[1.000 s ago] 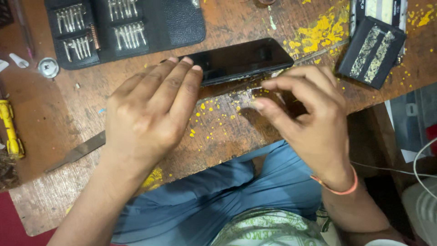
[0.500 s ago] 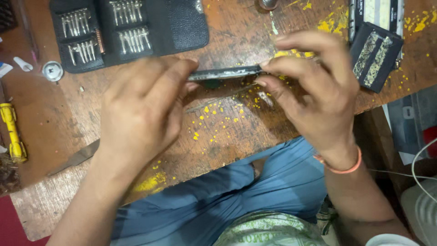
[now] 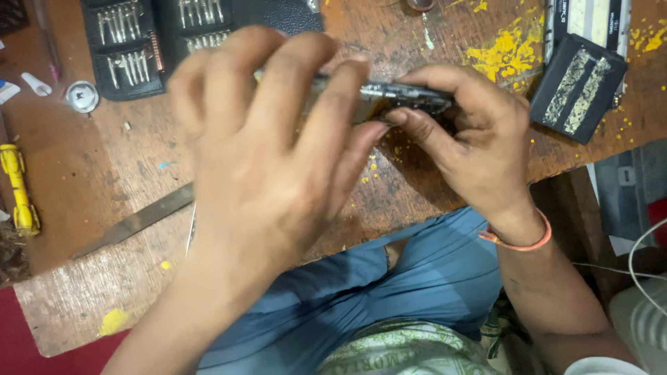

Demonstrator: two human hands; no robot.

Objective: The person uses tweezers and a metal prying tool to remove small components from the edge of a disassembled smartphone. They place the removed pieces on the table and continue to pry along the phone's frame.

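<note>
Both hands grip the phone [image 3: 399, 94] edge-on above the tabletop's [image 3: 139, 180] far edge: left hand [image 3: 267, 149] wrapped over it, right hand [image 3: 462, 135] pinching its end (thin, stiff, likely light and fragile, best held by the side rails).

Two hands [image 3: 257, 153], one phone [image 3: 396, 94]

Worn brown wooden surface [image 3: 139, 298], scratched, with yellow paint splashes [image 3: 511, 45] toward the far right. Lying on it: black fold-out case of small metal screwdriver bits [image 3: 132, 45] at far left; round silver cap [image 3: 82, 96] just beside it; yellow plastic tool [image 3: 19, 191] at left edge; flat grey metal blade [image 3: 135, 221] near the front; black rectangular box with two speckled strips [image 3: 578, 87] at far right.
</note>
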